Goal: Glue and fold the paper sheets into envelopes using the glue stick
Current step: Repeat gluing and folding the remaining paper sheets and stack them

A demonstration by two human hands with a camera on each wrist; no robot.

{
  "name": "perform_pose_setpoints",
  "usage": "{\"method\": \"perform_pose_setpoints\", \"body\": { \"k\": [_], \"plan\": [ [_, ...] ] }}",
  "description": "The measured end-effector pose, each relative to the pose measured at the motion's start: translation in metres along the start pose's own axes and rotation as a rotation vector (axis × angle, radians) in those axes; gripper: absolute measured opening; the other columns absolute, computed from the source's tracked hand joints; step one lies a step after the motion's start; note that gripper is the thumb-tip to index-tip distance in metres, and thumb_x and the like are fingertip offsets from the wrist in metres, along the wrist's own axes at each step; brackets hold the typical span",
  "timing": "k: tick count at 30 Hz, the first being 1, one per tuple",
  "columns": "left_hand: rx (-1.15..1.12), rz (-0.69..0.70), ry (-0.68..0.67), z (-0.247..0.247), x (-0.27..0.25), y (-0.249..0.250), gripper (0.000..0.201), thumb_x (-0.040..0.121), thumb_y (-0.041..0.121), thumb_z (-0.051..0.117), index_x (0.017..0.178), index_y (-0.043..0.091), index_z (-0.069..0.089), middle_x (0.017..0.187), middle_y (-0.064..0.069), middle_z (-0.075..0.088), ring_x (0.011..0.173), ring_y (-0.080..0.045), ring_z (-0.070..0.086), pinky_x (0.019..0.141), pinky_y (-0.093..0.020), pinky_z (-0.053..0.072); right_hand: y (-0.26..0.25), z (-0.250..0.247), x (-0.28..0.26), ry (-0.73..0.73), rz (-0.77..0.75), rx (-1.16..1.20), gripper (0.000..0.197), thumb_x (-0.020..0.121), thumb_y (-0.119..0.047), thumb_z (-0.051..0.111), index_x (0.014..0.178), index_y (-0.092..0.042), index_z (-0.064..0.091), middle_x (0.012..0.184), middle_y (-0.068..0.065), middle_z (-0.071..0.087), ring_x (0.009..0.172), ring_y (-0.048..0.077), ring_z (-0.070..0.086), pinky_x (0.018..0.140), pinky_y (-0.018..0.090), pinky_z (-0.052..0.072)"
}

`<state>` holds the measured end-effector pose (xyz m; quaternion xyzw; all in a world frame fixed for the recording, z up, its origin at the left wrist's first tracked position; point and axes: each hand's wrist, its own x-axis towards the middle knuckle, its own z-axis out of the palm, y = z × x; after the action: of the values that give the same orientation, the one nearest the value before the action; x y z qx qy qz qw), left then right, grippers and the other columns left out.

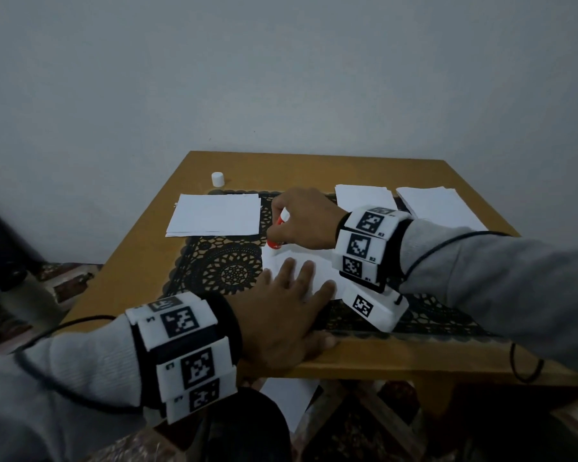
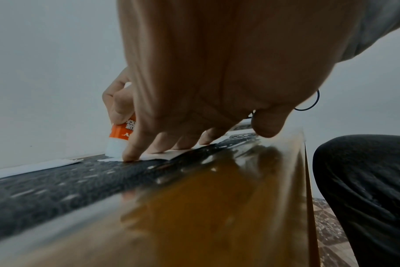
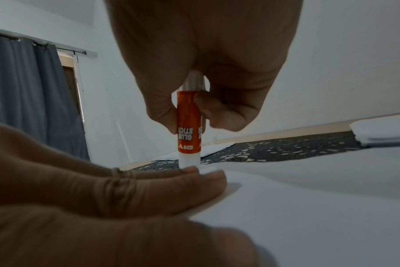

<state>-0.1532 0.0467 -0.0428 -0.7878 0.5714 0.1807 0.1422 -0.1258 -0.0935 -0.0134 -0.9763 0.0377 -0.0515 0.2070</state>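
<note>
The right hand [image 1: 306, 218] is wrapped round the glue stick [image 3: 188, 124], thumb and fingers pinching its orange barrel, and holds it upright with the white end down on the far left corner of the paper sheet [image 1: 309, 261]. I take it glue is going on along that edge, ready for a fold. The left hand [image 1: 289, 306] lies flat on the same sheet with its fingers straight and spread, just beside the stick. That looks meant to keep the paper from sliding or lifting under the rubbing.

The label sits upside down because the stick is inverted. It reads "GLUE STICK", with "DIY" below in white letters.

The sheet rests on a dark lace mat [image 1: 227, 265] over the wooden table [image 1: 154, 261]. The white cap [image 1: 218, 179] stands off at the far left, out of the way. A stack of paper [image 1: 216, 215] lies on the left, and two more white stacks [image 1: 364, 196] sit at the far right. I can't tell whether those are finished envelopes.
</note>
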Motion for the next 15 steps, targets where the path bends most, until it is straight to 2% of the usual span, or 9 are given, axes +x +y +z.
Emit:
{"method": "perform_pose_setpoints", "body": {
  "k": [2,6,9,10,13,15],
  "plan": [
    [0.0,-0.004,-0.005,0.0,0.0,0.0,0.075,0.094,0.063,0.018,0.15,0.026,-0.017,0.156,-0.012,-0.024,0.142,-0.037,-0.023,0.116,-0.057,-0.001,-0.001,0.0,0.001,0.003,0.0,-0.026,0.018,0.084,-0.029,0.069,0.08,-0.014,0.06,0.075,-0.01,0.051,0.068,0.007,0.048,0.054,0.02,0.035],
    [0.012,-0.002,-0.003,0.0,-0.001,0.001,0.076,0.094,0.064,0.018,0.149,0.027,-0.018,0.155,-0.012,-0.025,0.142,-0.036,-0.023,0.116,-0.057,-0.002,0.005,-0.004,-0.001,0.005,0.035,-0.029,0.023,0.082,-0.029,0.069,0.084,-0.006,0.067,0.093,0.006,0.067,0.082,0.019,0.06,0.064,0.028,0.045],
    [0.012,-0.005,-0.016,-0.002,-0.001,0.001,0.076,0.094,0.064,0.018,0.149,0.027,-0.019,0.155,-0.012,-0.026,0.142,-0.036,-0.023,0.117,-0.056,-0.003,0.015,-0.01,-0.006,0.006,0.057,-0.045,0.022,0.081,-0.03,0.069,0.081,-0.009,0.065,0.098,0.007,0.067,0.087,0.02,0.06,0.072,0.034,0.05],
    [0.011,-0.005,-0.017,-0.003,0.0,0.001,0.076,0.093,0.064,0.018,0.149,0.027,-0.019,0.155,-0.012,-0.026,0.142,-0.036,-0.022,0.117,-0.056,-0.003,0.018,-0.012,-0.009,0.009,0.067,-0.06,0.021,0.081,-0.03,0.069,0.08,-0.01,0.064,0.1,0.005,0.066,0.088,0.02,0.059,0.072,0.033,0.05],
    [0.006,-0.005,-0.02,-0.004,0.001,0.002,0.076,0.093,0.065,0.019,0.15,0.027,-0.017,0.156,-0.013,-0.024,0.143,-0.037,-0.02,0.117,-0.056,-0.001,0.032,-0.021,-0.018,0.035,0.106,-0.091,0.022,0.082,-0.03,0.069,0.081,-0.008,0.064,0.1,0.004,0.063,0.083,0.018,0.056,0.062,0.027,0.043],
    [0.004,-0.007,-0.016,-0.005,0.001,0.002,0.076,0.093,0.065,0.019,0.15,0.028,-0.014,0.156,-0.013,-0.021,0.143,-0.037,-0.018,0.117,-0.055,0.001,0.043,-0.026,-0.023,0.048,0.14,-0.092,0.025,0.081,-0.03,0.069,0.083,-0.005,0.066,0.099,0.006,0.064,0.085,0.02,0.057,0.067,0.031,0.046]
  ]
}}
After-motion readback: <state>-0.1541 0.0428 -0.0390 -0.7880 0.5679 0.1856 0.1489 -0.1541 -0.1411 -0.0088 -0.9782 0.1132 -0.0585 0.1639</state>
